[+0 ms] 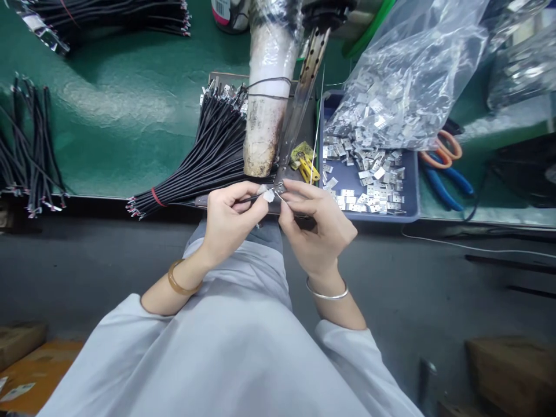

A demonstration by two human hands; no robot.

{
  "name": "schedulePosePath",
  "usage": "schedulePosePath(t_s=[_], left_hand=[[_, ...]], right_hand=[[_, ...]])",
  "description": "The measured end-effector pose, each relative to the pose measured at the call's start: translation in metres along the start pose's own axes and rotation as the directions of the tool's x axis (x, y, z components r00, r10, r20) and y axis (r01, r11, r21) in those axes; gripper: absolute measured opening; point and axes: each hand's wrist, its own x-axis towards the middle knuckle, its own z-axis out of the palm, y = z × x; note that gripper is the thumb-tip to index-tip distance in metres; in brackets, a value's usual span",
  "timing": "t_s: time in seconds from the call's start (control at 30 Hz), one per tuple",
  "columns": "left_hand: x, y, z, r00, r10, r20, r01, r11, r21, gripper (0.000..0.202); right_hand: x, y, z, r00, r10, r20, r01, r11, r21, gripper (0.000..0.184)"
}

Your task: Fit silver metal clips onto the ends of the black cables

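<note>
My left hand is closed, with thumb and forefinger pinching the end of a black cable. A small white scrap sits at its thumb tip, its kind unclear. Facing it, my right hand is closed in a pinch at a small shiny metal connector piece, partly hidden by the fingertips. Both hands meet at the bench's front edge, just below a wrapped white tube. Behind my left hand lies a bundle of black cables tied with a red band.
A blue tray of metal connector shells stands right, a plastic bag of more shells leaning in it. Nearby are a yellow cutter, orange-and-blue-handled tools and a perforated metal rod. More cables lie left.
</note>
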Motion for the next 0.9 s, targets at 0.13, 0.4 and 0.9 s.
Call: schedulePosePath(t_s=[0.13,0.4,0.9], left_hand=[[-0.001,0.000,0.003,0.999,0.036,-0.038,-0.035,0.999,0.017,0.015],[-0.001,0.000,0.004,0.990,0.124,-0.073,-0.119,0.991,0.065,0.012],[-0.009,0.001,-0.005,0.993,0.072,0.089,-0.085,0.985,0.151,0.013]], right_hand=[[0.003,0.000,0.001,1.000,-0.026,-0.014,0.026,0.999,-0.022,0.018],[0.009,-0.004,0.000,0.999,-0.032,-0.028,0.032,0.999,-0.025,0.019],[0.003,-0.001,-0.010,0.998,0.032,0.048,-0.032,0.999,-0.008,0.011]])
